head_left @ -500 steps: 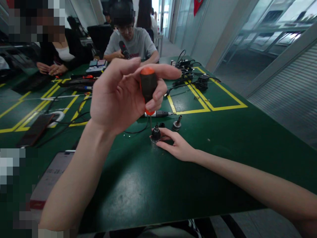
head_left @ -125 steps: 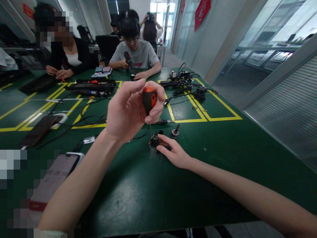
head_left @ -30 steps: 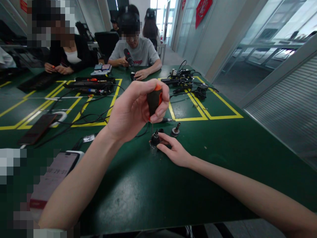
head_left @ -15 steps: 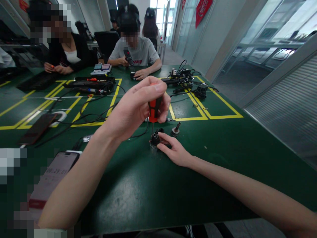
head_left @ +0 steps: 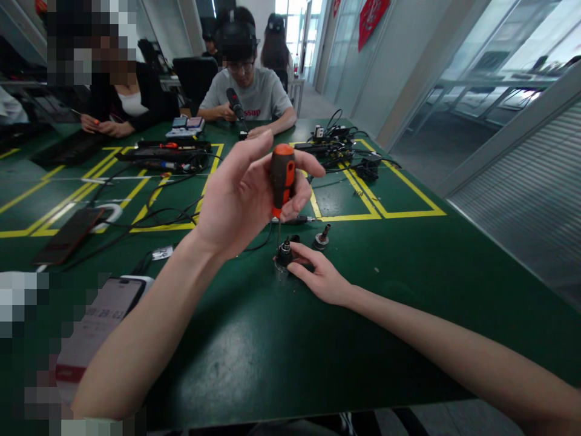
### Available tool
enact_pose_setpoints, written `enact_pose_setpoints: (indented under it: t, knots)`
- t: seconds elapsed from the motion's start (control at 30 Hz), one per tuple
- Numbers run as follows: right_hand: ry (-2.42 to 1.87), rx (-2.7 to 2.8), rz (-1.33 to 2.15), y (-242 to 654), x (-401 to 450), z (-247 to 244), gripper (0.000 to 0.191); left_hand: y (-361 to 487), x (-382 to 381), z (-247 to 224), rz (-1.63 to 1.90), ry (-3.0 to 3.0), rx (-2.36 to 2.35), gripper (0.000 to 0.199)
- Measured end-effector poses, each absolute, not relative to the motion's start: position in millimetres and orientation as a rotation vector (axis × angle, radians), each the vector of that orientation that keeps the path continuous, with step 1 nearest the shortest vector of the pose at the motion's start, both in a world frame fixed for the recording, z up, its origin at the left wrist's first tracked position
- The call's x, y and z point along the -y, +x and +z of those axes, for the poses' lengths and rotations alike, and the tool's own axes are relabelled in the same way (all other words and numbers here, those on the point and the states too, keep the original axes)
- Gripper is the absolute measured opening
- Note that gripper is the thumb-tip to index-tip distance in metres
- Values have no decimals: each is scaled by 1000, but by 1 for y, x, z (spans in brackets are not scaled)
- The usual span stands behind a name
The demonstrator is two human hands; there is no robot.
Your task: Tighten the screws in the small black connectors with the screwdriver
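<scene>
An orange and dark grey screwdriver stands upright in my left hand, its handle against the curled fingers and the thumb lifted away from it. Its thin shaft runs down to a small black part with a clear or metallic base; whether the tip meets a screw is too small to see. With thumb and fingers my right hand grips that black part from the right, on the green table. Just behind the right hand stands a similar small metal part with a stem.
A phone lies by my left forearm, and another dark phone lies farther left. Tangled black cables and devices sit at the back right. A tool tray is at the back left. Across the table a person holds a power screwdriver.
My left thumb has lifted off the top of the screwdriver and the index finger has stretched out to the right, baring the handle. My right hand and the black part have stayed in place.
</scene>
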State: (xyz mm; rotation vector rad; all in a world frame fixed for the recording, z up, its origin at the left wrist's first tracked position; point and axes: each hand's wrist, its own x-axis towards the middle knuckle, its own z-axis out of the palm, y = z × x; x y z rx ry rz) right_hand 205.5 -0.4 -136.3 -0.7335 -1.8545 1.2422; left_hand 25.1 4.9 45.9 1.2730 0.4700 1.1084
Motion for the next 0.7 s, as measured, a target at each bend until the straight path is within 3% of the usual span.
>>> enact_pose_setpoints:
  t: [0.1, 0.3, 0.37, 0.6, 0.7]
  knots:
    - [-733, 1856, 1231, 205, 0, -136, 45, 24, -5, 45, 1093, 1247, -496, 52]
    - [-738, 1853, 1240, 204, 0, -136, 44, 25, -2, 41, 1097, 1233, -466, 18]
    - [-739, 1846, 1232, 204, 0, -137, 44, 25, -2, 41, 1096, 1237, -462, 16]
    - [-741, 1844, 1230, 205, 1, -136, 44, 26, -4, 47, 1083, 1223, -474, 49]
    - [-739, 1843, 1238, 205, 1, -135, 45, 26, -5, 47, 1082, 1211, -500, 51]
